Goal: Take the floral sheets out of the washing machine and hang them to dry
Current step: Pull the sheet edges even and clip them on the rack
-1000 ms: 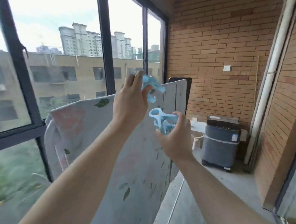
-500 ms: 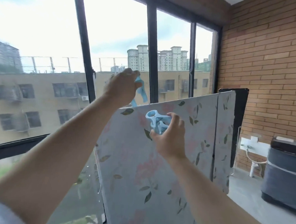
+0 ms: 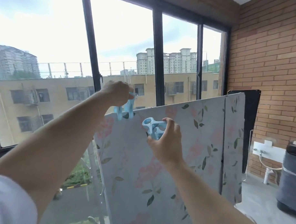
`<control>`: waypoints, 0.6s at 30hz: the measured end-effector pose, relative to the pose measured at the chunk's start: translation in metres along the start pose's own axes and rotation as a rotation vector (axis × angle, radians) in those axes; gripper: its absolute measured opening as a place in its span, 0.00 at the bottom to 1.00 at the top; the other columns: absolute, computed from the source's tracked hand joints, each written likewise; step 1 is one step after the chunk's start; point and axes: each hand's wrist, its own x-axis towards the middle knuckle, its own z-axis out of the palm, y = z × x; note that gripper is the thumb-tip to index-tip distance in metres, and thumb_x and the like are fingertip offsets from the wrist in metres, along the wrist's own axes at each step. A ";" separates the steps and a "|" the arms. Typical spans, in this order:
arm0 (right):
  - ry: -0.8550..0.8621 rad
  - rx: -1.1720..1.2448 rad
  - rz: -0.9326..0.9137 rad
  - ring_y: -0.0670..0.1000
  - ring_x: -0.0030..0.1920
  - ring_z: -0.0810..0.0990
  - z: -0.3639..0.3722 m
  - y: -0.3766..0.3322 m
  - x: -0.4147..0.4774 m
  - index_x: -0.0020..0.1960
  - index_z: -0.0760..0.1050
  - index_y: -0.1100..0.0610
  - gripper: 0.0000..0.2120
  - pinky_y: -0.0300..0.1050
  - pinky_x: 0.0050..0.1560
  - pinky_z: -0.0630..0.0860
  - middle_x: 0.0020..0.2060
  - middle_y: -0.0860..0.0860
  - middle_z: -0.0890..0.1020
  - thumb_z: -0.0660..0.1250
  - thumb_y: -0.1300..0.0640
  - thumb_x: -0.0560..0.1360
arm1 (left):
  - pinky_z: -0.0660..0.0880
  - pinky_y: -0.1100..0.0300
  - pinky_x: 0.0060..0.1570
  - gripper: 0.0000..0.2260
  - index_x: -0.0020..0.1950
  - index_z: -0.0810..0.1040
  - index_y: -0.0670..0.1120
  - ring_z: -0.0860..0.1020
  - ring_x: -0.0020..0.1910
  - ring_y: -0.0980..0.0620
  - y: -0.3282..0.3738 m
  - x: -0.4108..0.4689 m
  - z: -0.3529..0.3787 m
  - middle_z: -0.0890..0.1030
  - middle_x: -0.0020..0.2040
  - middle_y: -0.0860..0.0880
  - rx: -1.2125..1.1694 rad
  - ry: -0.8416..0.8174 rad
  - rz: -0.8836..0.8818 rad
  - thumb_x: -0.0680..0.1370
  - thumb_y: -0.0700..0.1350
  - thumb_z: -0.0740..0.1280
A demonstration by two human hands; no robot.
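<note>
A pale floral sheet point(image 3: 184, 146) with pink flowers and green leaves hangs over a raised line in front of the windows. My left hand point(image 3: 116, 94) grips a light blue clothes peg point(image 3: 124, 111) whose jaws straddle the sheet's top edge near its left corner. My right hand point(image 3: 165, 139), lower and to the right in front of the sheet, holds a bunch of blue pegs point(image 3: 153, 128). The grey washing machine point(image 3: 289, 180) stands at the far right by the brick wall.
Black-framed windows point(image 3: 157, 62) run along the left and back. A brick wall point(image 3: 271, 74) closes the right side. A dark panel point(image 3: 250, 125) stands behind the sheet's right end. A white tap fitting and hose point(image 3: 266, 154) sit low on the wall. Grey concrete floor point(image 3: 258, 204) lies to the right.
My left hand has come down with its peg from above the sheet onto the top edge. The view has swung left and upward. My right hand stays in front of the sheet with its pegs.
</note>
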 end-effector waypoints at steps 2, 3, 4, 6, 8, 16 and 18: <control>-0.014 -0.001 0.000 0.52 0.56 0.70 -0.001 0.003 0.001 0.68 0.64 0.52 0.33 0.48 0.54 0.79 0.59 0.54 0.69 0.77 0.53 0.69 | 0.77 0.52 0.49 0.12 0.64 0.79 0.53 0.78 0.55 0.49 -0.006 0.003 0.007 0.81 0.60 0.50 -0.036 -0.054 -0.018 0.84 0.53 0.61; -0.017 0.000 -0.002 0.51 0.56 0.70 -0.002 0.004 0.002 0.68 0.64 0.51 0.33 0.47 0.53 0.78 0.59 0.53 0.69 0.77 0.53 0.69 | 0.76 0.53 0.49 0.13 0.64 0.79 0.52 0.77 0.53 0.50 -0.008 0.005 0.011 0.81 0.61 0.50 -0.080 -0.076 -0.023 0.84 0.53 0.61; -0.019 0.003 -0.002 0.51 0.56 0.70 -0.002 0.006 0.002 0.68 0.64 0.51 0.33 0.46 0.53 0.78 0.59 0.53 0.69 0.77 0.53 0.69 | 0.73 0.54 0.49 0.13 0.65 0.79 0.51 0.75 0.53 0.51 -0.010 0.005 0.014 0.80 0.62 0.49 -0.128 -0.095 -0.026 0.84 0.53 0.61; -0.025 0.011 -0.003 0.52 0.57 0.70 -0.005 0.008 0.004 0.68 0.64 0.51 0.34 0.47 0.53 0.78 0.59 0.53 0.69 0.77 0.53 0.68 | 0.71 0.55 0.51 0.15 0.66 0.79 0.49 0.74 0.54 0.50 -0.011 0.008 0.019 0.79 0.64 0.47 -0.185 -0.127 -0.032 0.84 0.52 0.60; -0.026 0.010 -0.010 0.52 0.57 0.70 -0.008 0.011 0.006 0.69 0.64 0.52 0.34 0.48 0.54 0.78 0.59 0.53 0.69 0.77 0.53 0.68 | 0.71 0.52 0.58 0.18 0.71 0.74 0.47 0.74 0.63 0.46 -0.009 0.012 0.020 0.75 0.69 0.44 -0.222 -0.214 -0.064 0.85 0.53 0.58; 0.005 0.000 0.002 0.54 0.57 0.72 -0.037 0.039 0.008 0.69 0.64 0.53 0.33 0.47 0.52 0.81 0.58 0.51 0.64 0.76 0.53 0.69 | 0.64 0.47 0.70 0.26 0.80 0.61 0.47 0.67 0.74 0.42 0.025 0.015 0.017 0.67 0.77 0.44 -0.330 -0.104 -0.190 0.84 0.55 0.58; 0.033 -0.011 0.033 0.54 0.55 0.73 -0.051 0.050 0.008 0.68 0.64 0.53 0.33 0.43 0.50 0.80 0.57 0.52 0.64 0.76 0.53 0.69 | 0.62 0.45 0.72 0.24 0.77 0.66 0.46 0.68 0.73 0.42 0.050 0.015 0.020 0.71 0.75 0.45 -0.316 0.067 -0.108 0.83 0.54 0.61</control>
